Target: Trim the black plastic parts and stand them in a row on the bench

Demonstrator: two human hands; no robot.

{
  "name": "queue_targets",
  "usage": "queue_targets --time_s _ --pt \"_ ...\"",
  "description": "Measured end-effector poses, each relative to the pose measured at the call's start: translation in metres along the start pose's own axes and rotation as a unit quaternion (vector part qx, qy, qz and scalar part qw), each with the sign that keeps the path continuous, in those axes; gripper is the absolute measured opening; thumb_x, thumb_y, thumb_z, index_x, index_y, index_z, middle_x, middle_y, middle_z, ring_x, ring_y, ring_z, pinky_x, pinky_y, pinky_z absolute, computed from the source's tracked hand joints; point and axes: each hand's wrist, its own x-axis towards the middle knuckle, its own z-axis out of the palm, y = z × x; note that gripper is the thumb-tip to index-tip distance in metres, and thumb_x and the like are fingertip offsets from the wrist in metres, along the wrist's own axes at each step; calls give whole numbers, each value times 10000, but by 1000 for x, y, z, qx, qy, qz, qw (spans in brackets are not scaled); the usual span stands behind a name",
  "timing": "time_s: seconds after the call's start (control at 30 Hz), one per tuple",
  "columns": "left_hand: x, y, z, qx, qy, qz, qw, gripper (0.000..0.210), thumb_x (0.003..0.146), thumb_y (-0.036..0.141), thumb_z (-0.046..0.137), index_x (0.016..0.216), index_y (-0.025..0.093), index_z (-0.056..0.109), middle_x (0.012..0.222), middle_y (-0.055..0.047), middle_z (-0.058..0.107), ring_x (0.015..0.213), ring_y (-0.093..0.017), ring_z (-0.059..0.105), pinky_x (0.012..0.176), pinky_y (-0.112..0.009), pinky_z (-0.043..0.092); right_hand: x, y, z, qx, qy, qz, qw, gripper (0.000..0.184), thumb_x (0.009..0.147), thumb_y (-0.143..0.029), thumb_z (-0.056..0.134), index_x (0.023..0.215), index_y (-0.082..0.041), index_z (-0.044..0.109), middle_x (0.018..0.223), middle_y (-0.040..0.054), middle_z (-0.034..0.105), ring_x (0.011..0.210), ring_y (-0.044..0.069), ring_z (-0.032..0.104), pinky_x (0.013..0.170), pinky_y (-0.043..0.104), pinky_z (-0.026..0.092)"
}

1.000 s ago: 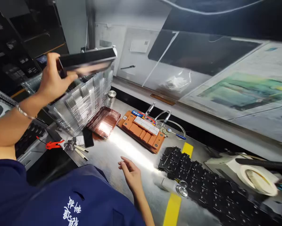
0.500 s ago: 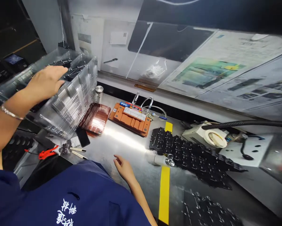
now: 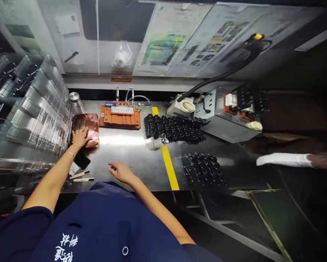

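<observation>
My left hand [image 3: 79, 138] reaches over a reddish-brown translucent plastic tray [image 3: 91, 123], fingers spread on its left part. Whether the fingertips grip it cannot be made out. Beside that tray, on the left, stand tall stacks of transparent plastic trays [image 3: 35, 116] with black parts in the compartments. My right hand [image 3: 121, 172] hovers at the near side of the metal bench [image 3: 136, 156], its fingers loosely bent and apart, holding nothing. Past it, at the back, sits an orange fixture [image 3: 119, 122] with a white ruler-like strip on top.
Rows of black parts [image 3: 171, 127] lie right of centre, and another black batch [image 3: 203, 169] nearer me. A yellow tape strip [image 3: 169, 167] crosses the bench. A phone [image 3: 82, 161] and a metal-lidded jar [image 3: 75, 102] are at left. A co-worker's white-gloved hand [image 3: 283, 159] extends from the right.
My left hand has come down from above the transparent tray stacks to the reddish-brown tray. The view has swung right, bringing the co-worker's gloved hand into sight. My right hand still hovers, empty.
</observation>
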Motion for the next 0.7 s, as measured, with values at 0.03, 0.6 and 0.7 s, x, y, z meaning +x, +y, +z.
queue_targets --time_s 0.03,0.6,0.7 --pt "-2 1 -1 -4 5 4 1000 478 863 436 565 1195 93 583 1168 -233 616 1165 -414 529 973 -688 340 -7 6 1 6 8 8 1000 369 886 -274 523 1216 -148 631 1059 100 726 936 213 685 834 302 513" --pt "-141 323 91 -21 -402 278 872 281 793 405 580 965 186 620 802 -28 714 728 -200 655 648 -268 446 -208 183 5 428 155 152 877 158 867 -208 598 974 -156 703 675 -16 664 576 133 639 595 274 543" --pt "-162 362 122 -13 -411 270 871 405 778 362 578 1144 189 572 1088 -84 701 960 -234 665 810 -300 481 -274 254 12 507 224 216 804 226 913 -297 582 1056 -129 631 891 28 666 728 134 646 654 293 559"
